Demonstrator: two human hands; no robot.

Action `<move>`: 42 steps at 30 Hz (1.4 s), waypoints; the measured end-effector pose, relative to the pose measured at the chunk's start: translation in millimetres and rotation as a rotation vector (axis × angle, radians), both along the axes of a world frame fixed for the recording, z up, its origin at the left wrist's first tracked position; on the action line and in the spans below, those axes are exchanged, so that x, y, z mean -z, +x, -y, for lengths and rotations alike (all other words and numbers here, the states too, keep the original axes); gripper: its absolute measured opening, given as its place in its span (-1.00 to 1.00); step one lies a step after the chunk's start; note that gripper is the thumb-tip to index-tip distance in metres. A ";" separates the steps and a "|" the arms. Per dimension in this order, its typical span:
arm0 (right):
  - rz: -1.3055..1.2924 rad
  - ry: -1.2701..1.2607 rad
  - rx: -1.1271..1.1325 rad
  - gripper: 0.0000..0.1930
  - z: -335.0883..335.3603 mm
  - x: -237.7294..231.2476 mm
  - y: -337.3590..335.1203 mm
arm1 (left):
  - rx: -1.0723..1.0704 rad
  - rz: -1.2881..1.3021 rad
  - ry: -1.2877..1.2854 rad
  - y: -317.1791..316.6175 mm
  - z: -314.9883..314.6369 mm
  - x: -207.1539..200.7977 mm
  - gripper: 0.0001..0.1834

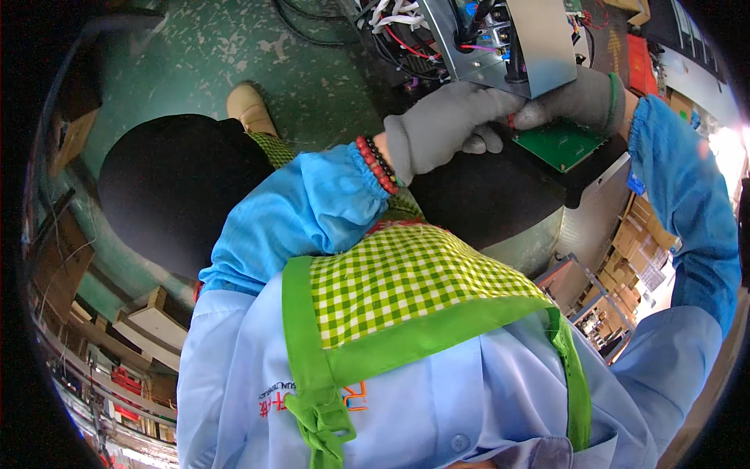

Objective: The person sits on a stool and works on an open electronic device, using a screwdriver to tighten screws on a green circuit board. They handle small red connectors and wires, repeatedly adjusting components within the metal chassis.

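Nearest is the pale blue shirt (461, 375), with a green-edged checked apron (414, 285) over it and a green clip (334, 422) on its strap. Bright blue sleeves cover both forearms, the left sleeve (293, 211) ending at a red and black bracelet (376, 166), the right sleeve (680, 195) curving along the picture's right side. Two dark legs (180, 195) spread beyond the apron. Past them, the hands, in grey gloves, come together at the lower edge of a metal case: the left hand (445, 129) has its forefinger stretched toward the right hand (574, 103), its other fingers curled, and the right hand's fingers are bent. A speck of red shows between them; whether either hand grips anything cannot be told. The green circuit board (564, 147) lies just below the right hand, which partly covers it. The case (547, 51) stands just beyond the hands, its open side showing components, with white wires (398, 14) bunched to its left. Farther off are a tan shoe (251, 109) on the worn green floor (203, 59), a red bin (642, 66), and stacked cardboard boxes (637, 242) at right.
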State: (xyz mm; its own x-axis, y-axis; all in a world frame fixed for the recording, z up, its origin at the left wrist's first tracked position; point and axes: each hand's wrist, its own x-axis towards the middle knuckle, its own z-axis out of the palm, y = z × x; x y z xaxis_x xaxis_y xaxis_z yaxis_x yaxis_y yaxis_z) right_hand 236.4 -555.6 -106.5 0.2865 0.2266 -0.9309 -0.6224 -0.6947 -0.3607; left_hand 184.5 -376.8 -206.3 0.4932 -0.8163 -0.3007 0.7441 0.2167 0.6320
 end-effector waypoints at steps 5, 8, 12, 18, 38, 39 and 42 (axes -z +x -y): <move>0.046 0.081 -0.066 -0.51 4.0 9.0 -0.2 | -0.130 0.188 0.283 -12.1 -1.3 -11.4 -0.54; 0.075 0.108 0.010 -0.51 12.2 10.4 -3.6 | -0.199 0.421 0.476 -18.5 -3.5 -4.6 -0.51; 0.042 0.113 -0.056 -0.49 12.9 14.3 -2.4 | -0.198 0.254 0.433 -13.7 -2.3 -17.6 -0.51; 0.038 0.185 -0.076 -0.50 14.6 15.1 -2.0 | -0.204 0.062 0.332 -14.9 10.3 -19.2 -0.59; 0.185 0.097 -0.111 -0.67 26.5 23.9 -9.2 | -0.176 0.005 0.300 -17.2 7.1 -15.6 -0.62; 0.186 0.124 -0.108 -0.67 27.9 25.7 -9.7 | -0.168 0.003 0.275 -18.4 5.8 -13.8 -0.63; 0.145 0.013 -0.083 -0.64 18.8 10.7 -8.3 | -0.127 0.062 0.269 -19.9 -2.7 -9.5 -0.65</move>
